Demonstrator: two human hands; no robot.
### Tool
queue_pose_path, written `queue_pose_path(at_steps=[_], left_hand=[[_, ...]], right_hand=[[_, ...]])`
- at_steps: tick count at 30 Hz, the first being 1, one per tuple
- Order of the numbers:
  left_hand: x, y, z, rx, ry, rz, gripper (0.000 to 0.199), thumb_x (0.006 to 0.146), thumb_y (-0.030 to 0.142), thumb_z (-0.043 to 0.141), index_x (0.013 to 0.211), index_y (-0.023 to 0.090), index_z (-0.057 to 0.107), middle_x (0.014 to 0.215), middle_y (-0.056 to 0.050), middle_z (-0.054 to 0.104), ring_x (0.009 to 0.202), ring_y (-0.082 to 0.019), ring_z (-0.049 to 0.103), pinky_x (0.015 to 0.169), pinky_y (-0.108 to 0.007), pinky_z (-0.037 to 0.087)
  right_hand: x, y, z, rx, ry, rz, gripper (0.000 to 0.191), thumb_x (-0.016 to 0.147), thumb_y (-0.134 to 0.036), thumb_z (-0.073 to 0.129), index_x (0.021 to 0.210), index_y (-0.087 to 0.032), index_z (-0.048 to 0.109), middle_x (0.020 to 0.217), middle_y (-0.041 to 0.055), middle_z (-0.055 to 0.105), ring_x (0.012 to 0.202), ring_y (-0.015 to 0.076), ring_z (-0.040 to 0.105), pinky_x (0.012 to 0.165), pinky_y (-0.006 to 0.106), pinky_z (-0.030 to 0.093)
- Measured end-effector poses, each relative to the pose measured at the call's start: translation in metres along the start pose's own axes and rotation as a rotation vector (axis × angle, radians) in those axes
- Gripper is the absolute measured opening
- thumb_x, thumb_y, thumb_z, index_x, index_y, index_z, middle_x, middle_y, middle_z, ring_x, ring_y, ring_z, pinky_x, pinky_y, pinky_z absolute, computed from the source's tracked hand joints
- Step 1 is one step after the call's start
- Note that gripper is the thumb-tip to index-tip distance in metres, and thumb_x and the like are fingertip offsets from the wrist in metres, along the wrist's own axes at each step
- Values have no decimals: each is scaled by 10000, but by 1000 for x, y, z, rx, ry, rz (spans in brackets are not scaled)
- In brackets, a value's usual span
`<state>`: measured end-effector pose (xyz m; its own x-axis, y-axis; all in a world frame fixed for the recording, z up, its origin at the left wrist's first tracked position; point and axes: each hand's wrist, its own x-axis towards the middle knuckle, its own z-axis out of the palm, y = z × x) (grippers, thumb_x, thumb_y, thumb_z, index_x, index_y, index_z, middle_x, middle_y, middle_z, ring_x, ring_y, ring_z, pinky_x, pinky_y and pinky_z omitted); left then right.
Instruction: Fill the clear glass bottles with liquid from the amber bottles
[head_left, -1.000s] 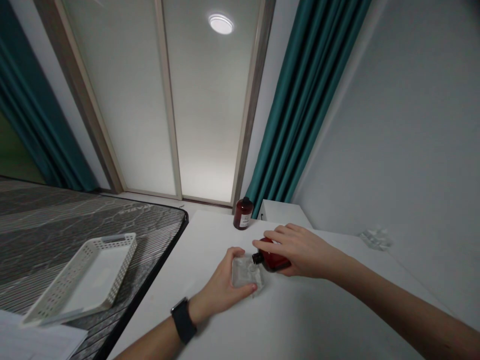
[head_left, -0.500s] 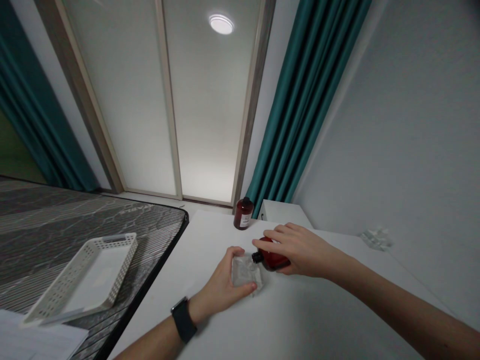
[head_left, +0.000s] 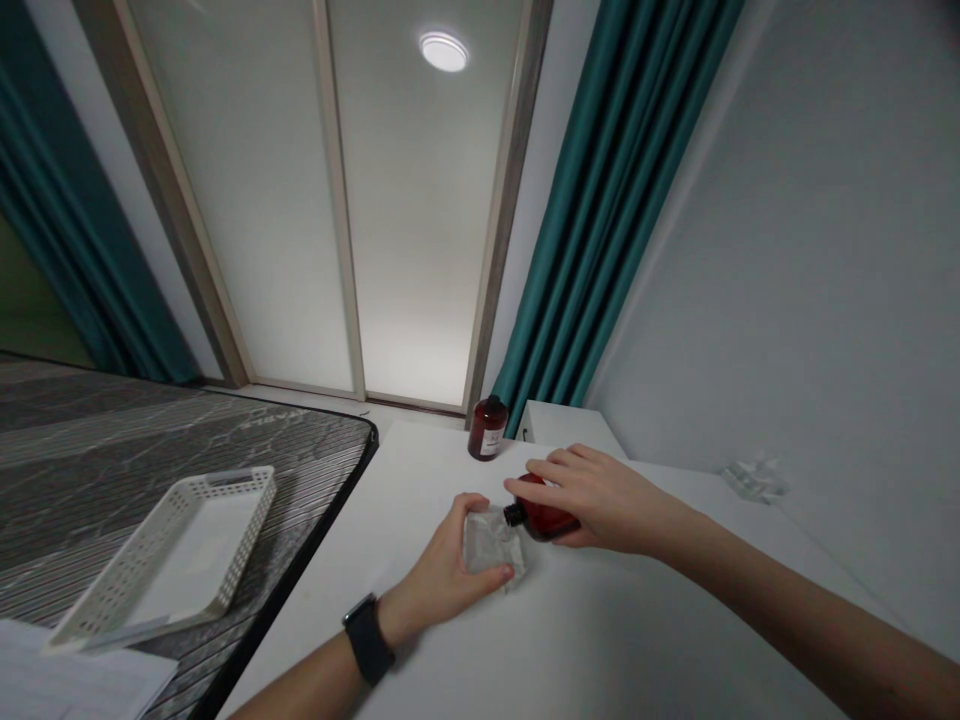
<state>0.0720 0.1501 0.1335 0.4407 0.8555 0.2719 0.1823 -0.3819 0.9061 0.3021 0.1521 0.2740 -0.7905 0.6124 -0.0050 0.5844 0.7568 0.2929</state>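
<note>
My right hand [head_left: 581, 495] is wrapped round a dark red-brown bottle [head_left: 549, 522], tipped on its side with its black neck pointing left. The neck lies over the edge of a clear square container [head_left: 489, 540], which my left hand [head_left: 450, 570] grips between thumb and fingers. Whether liquid runs from the bottle I cannot make out. A second red-brown bottle [head_left: 487, 428] with a white label and black cap stands upright on the white table [head_left: 427, 470], beyond my hands.
A white perforated basket [head_left: 169, 560] rests on the dark patterned mattress [head_left: 315, 440] to the left, with white papers [head_left: 82, 675] at its near end. Crumpled clear plastic [head_left: 754, 480] lies at the table's right by the wall. A white cabinet [head_left: 574, 425] stands behind the table.
</note>
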Motion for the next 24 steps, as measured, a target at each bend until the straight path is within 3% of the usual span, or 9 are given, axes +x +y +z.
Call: queue_pose_path(at_steps=[24], left_hand=[[0,-1,1,-2,7,3,621,730,270,758,1241,211,408,1263,-108,541,1221,-322,517,1092,-507,387]], right_hand=[[-1,2,1,-45,21,-21,690,811,-307,773,1419,-283,449,1269,90,649,1006,270,625,826,399,454]])
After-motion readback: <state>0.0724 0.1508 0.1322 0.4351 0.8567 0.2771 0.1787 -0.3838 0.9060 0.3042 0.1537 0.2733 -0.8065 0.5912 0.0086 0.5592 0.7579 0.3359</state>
